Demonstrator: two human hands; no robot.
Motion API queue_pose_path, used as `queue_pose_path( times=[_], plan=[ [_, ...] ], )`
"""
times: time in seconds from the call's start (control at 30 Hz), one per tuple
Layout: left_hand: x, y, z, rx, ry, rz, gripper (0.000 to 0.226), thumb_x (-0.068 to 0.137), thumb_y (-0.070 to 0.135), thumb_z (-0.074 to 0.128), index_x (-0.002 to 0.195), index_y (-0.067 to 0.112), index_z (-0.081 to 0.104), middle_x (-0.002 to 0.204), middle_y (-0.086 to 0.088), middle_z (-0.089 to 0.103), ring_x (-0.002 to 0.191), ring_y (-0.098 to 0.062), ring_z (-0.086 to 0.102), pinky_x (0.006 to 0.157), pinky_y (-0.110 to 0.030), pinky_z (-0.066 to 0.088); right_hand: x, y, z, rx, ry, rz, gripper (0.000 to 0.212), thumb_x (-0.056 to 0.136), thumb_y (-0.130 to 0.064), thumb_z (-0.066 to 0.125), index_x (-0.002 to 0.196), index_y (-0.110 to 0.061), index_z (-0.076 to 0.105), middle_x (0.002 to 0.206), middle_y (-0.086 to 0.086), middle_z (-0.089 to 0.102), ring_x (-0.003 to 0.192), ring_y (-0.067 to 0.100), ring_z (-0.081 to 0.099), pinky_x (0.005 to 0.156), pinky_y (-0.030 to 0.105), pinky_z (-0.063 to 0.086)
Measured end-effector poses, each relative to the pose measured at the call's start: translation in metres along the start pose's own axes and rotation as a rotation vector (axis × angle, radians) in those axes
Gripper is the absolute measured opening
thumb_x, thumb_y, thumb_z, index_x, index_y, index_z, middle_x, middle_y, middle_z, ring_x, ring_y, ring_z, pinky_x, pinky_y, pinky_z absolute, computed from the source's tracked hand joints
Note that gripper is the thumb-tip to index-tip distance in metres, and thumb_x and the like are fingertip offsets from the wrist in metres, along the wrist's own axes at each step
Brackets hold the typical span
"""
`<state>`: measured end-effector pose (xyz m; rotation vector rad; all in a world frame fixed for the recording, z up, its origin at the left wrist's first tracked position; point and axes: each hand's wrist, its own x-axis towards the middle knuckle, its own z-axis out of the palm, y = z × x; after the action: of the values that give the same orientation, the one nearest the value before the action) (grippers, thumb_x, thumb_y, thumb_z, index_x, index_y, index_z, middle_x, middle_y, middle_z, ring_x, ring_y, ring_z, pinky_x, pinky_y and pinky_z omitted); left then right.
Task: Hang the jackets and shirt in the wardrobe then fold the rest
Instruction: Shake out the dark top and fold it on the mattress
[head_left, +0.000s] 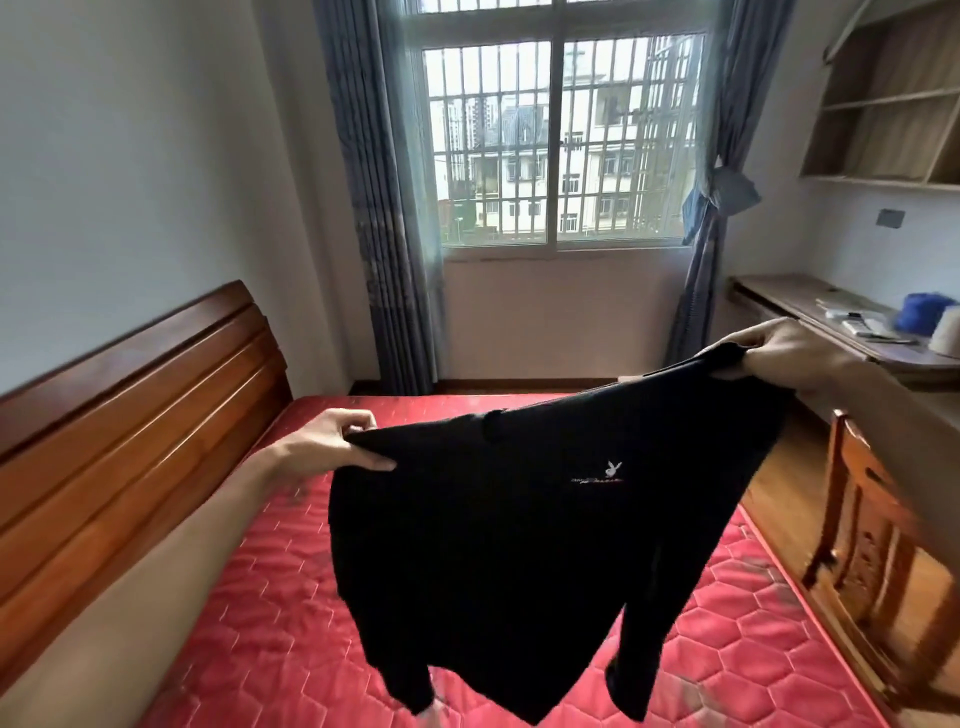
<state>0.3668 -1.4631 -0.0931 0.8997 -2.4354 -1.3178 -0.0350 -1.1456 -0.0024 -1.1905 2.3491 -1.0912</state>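
Observation:
A black long-sleeved top (524, 545) with a small white rabbit logo on the chest hangs spread in the air above the red quilted mattress (270, 587). My left hand (337, 444) pinches its left shoulder. My right hand (779, 351) grips the right shoulder, held higher, so the top hangs tilted. Both sleeves dangle down toward the mattress. No wardrobe or other clothes are in view.
A wooden headboard (130, 415) runs along the left. A wooden chair (872, 545) stands at the bed's right side, below a desk (810, 312) with yarn cones and small items. A barred window (561, 145) with blue curtains faces me; wall shelves (893, 104) hang at upper right.

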Motion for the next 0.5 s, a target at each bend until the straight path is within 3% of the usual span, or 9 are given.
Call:
queue_pose_path(
  times=[0.07, 0.13, 0.2, 0.3, 0.4, 0.5],
  plan=[
    [-0.008, 0.0, -0.006, -0.074, 0.056, 0.05, 0.043, 0.068, 0.015, 0.092, 0.075, 0.003, 0.051, 0.071, -0.006, 0.054, 0.07, -0.019, 0.052, 0.068, -0.03, 0.041, -0.006, 0.004, -0.001, 0.073, -0.133, 0.034, 0.019, 0.079, 0.003, 0.075, 0.091, -0.01, 0.08, 0.085, 0.015, 0.076, 0.06, 0.008, 0.067, 0.055, 0.014, 0.054],
    [-0.017, 0.002, -0.011, -0.128, 0.101, 0.052, 0.04, 0.069, 0.013, 0.088, 0.079, -0.003, 0.053, 0.073, -0.008, 0.057, 0.071, -0.02, 0.057, 0.067, -0.027, 0.048, -0.011, 0.008, -0.001, 0.136, -0.227, 0.066, 0.02, 0.071, -0.003, 0.083, 0.089, -0.012, 0.081, 0.093, 0.018, 0.076, 0.072, 0.019, 0.072, 0.065, 0.023, 0.06],
    [-0.027, 0.003, -0.017, -0.186, 0.117, 0.036, 0.046, 0.066, 0.011, 0.087, 0.084, -0.011, 0.051, 0.071, -0.006, 0.063, 0.068, -0.017, 0.064, 0.062, -0.023, 0.053, -0.014, 0.013, 0.001, 0.165, -0.281, 0.06, 0.041, 0.053, -0.019, 0.091, 0.093, -0.013, 0.08, 0.096, 0.016, 0.076, 0.079, 0.023, 0.073, 0.068, 0.026, 0.061],
    [-0.042, 0.007, -0.029, -0.22, 0.138, 0.087, 0.055, 0.055, 0.022, 0.095, 0.083, -0.002, 0.055, 0.069, -0.003, 0.064, 0.065, -0.013, 0.064, 0.057, -0.02, 0.053, -0.017, 0.018, 0.003, 0.237, -0.338, 0.044, 0.065, 0.038, -0.032, 0.094, 0.098, -0.012, 0.079, 0.098, 0.015, 0.076, 0.084, 0.024, 0.073, 0.069, 0.027, 0.059],
    [-0.05, 0.013, -0.037, -0.237, 0.181, 0.16, 0.042, 0.06, 0.021, 0.088, 0.083, 0.005, 0.057, 0.072, -0.001, 0.064, 0.067, -0.013, 0.064, 0.06, -0.02, 0.053, -0.021, 0.016, 0.004, 0.271, -0.38, 0.02, 0.061, 0.041, -0.029, 0.095, 0.096, -0.009, 0.078, 0.096, 0.015, 0.075, 0.08, 0.023, 0.073, 0.066, 0.026, 0.059],
    [-0.054, 0.023, -0.035, -0.139, 0.263, 0.176, 0.012, 0.089, 0.012, 0.073, 0.1, 0.009, 0.068, 0.092, -0.009, 0.072, 0.084, -0.019, 0.069, 0.074, -0.027, 0.056, -0.026, 0.012, 0.005, 0.242, -0.409, -0.001, 0.045, 0.056, -0.019, 0.093, 0.097, -0.008, 0.078, 0.098, 0.017, 0.076, 0.083, 0.026, 0.073, 0.069, 0.027, 0.06]
  ],
)
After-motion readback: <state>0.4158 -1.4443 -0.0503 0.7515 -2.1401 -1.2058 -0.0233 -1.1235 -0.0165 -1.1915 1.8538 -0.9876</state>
